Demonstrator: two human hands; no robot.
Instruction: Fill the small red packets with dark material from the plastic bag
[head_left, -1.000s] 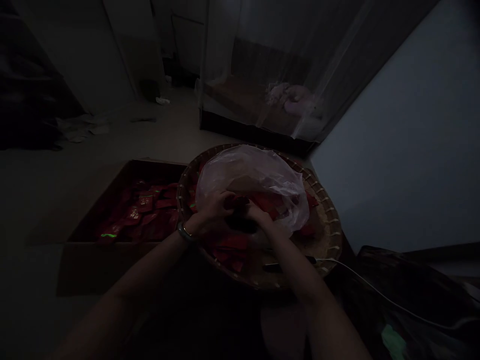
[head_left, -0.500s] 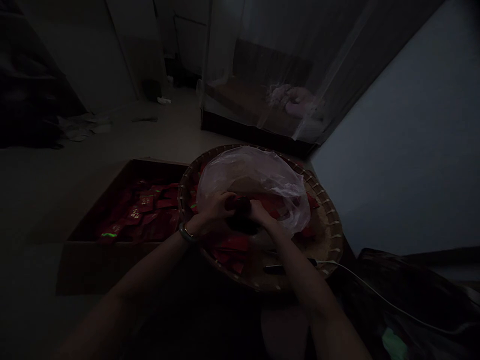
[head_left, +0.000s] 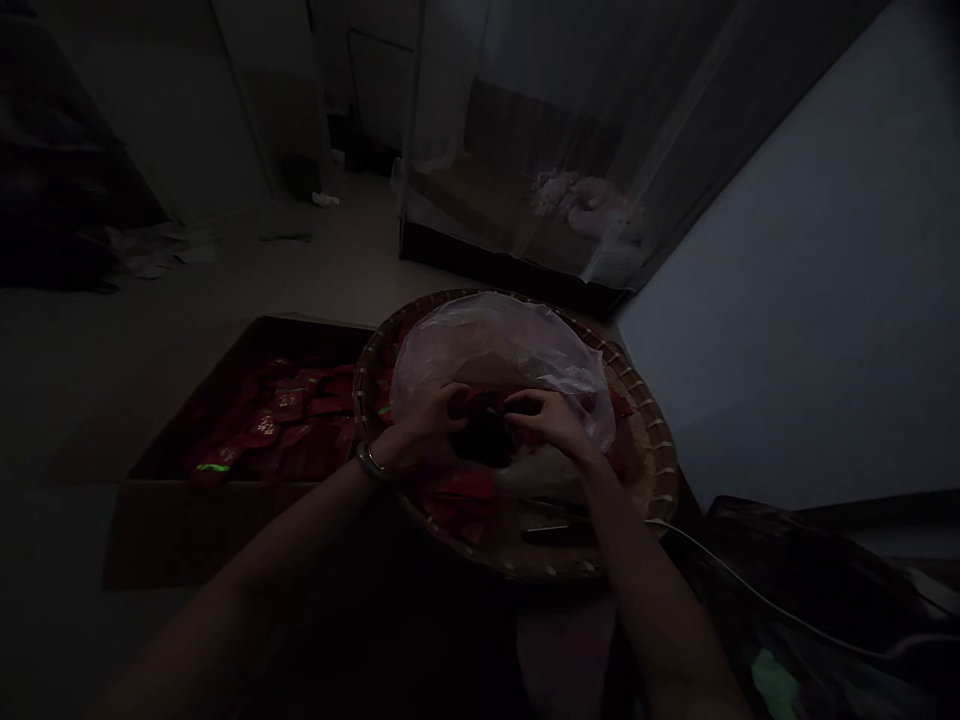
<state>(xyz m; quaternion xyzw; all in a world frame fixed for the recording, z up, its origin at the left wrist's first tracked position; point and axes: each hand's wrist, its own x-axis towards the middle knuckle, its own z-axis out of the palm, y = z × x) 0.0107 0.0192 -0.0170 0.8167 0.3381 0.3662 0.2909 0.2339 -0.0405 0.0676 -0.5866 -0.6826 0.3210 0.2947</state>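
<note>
Red paper packets are being worked over in a woven bamboo tray, under a clear plastic bag; left hand and right hand are being held close, fingers curled, but tbh what's gripped can't be told in this gloom.

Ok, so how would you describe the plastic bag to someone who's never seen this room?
Beside an open cardboard box of red packets sits a round woven tray. On the tray's far half lies a thin plastic bag, just past the person's left hand and right hand. Unlike the flat red packets, it is pale, crumpled and see-through.
</note>
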